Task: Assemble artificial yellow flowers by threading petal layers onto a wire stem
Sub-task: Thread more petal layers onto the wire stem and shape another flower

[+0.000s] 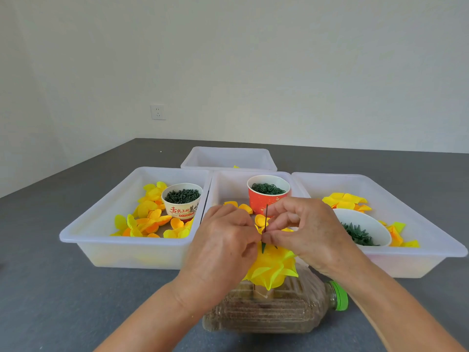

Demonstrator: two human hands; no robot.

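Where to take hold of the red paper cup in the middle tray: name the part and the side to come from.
Grip the red cup round its side wall just under the rolled rim, coming from above and behind. It stands upright and full of green rings, so a level grip should keep them in. Both hands and the wire stem block its near side.

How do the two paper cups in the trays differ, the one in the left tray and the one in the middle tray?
The cream cup stands in the left tray and bears red lettering; the red cup stands in the middle tray and is red outside. The cream cup shows whole; the right hand hides the red cup's base. Both stand upright, holding small dark green parts.
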